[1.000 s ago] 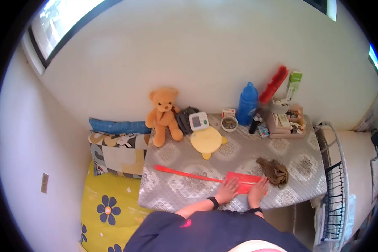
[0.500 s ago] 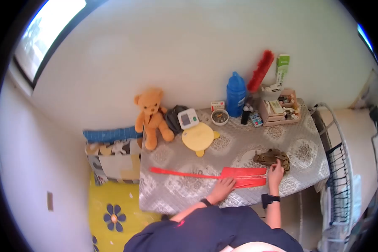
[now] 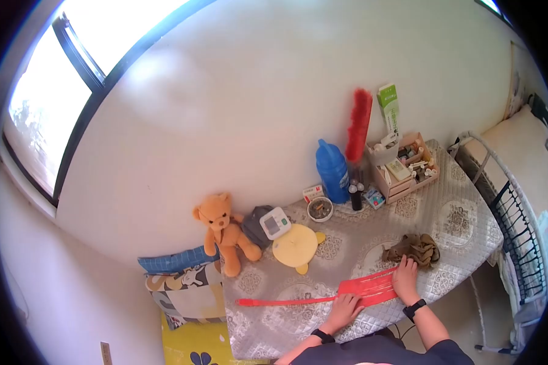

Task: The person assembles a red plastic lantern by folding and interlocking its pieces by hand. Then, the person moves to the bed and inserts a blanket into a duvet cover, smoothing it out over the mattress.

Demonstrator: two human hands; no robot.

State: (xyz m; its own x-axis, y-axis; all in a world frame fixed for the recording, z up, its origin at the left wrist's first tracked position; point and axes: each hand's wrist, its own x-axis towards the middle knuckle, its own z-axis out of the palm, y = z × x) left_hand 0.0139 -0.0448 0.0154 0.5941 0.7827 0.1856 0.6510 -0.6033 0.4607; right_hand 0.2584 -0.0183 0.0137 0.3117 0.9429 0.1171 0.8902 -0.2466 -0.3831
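A red fly swatter (image 3: 371,288) lies across the front of the cloth-covered table (image 3: 286,319), its thin handle pointing left. My left hand (image 3: 345,309) rests on it where the handle meets the flat head, fingers laid over the surface. At the head's right end is my right hand (image 3: 406,281), fingers stretched out and lying on the edge. Just beyond those fingertips sits a crumpled brown cloth (image 3: 415,249). Dark bands circle both wrists.
Along the wall stand a teddy bear (image 3: 221,228), a blood pressure monitor (image 3: 276,222), a yellow pad (image 3: 295,245), a small bowl (image 3: 320,209), a blue bottle (image 3: 332,171), a red duster (image 3: 359,125) and a filled organizer box (image 3: 402,188). A metal-framed bed (image 3: 505,188) is at right.
My right hand has moved from beside the brown cloth onto the swatter's right end. My left hand stays on the swatter. The view has shifted, showing more window.
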